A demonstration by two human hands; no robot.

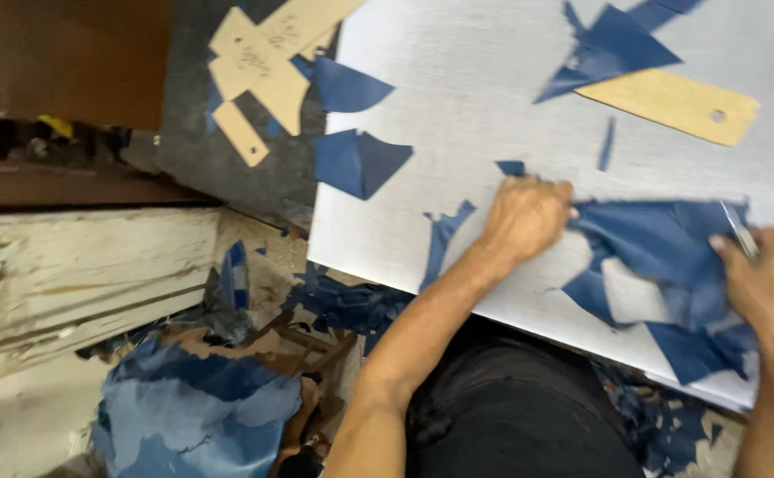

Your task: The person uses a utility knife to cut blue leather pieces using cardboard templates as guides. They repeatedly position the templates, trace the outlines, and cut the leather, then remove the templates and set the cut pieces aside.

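— Your left hand (525, 219) lies knuckles-up on the pale grey cutting board (458, 97), fingers curled together and pressing down the edge of the large ragged sheet of dark blue leather (661, 243). Why hold it that way?

— It looks to me as if you pin the sheet so it cannot slide. Your right hand (772, 283) sits on the sheet's other side, fingers closed around a thin metal blade (739, 228) whose tip points up over the blue sheet. With one hand on each side, the leather stays flat between them.

— And the cut-out window in the sheet?

— A pale patch of board shows through the middle of it, so the sheet lies directly on the board, near its front edge, just before your lap.

— What about the rest?

— The long tan cardboard template with a punched hole (675, 104) rests well apart at the top, beside a triangular blue offcut (613, 46). More tan templates (259, 62) lie off the board's left edge. A heap of blue scraps (192, 398) lies on the floor below, probably where waste gets dropped.
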